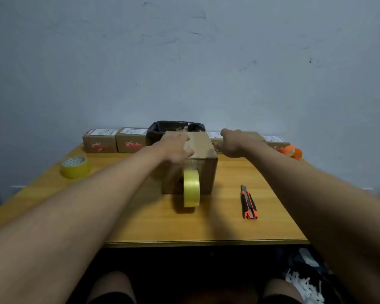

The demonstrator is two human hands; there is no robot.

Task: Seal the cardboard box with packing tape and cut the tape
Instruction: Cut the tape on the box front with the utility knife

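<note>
A cardboard box stands in the middle of the wooden table. Clear tape runs over its top seam and down its front face to a yellow tape roll, which stands on edge against the front of the box. My left hand lies flat on the box top, fingers spread, pressing on the tape. My right hand is beside the box's right side, loosely curled, holding nothing that I can see. An orange and black utility knife lies on the table to the right of the box.
A second yellow tape roll lies at the table's left. An orange tape roll sits at the far right. Several small labelled cartons line the wall, with a black bag behind the box.
</note>
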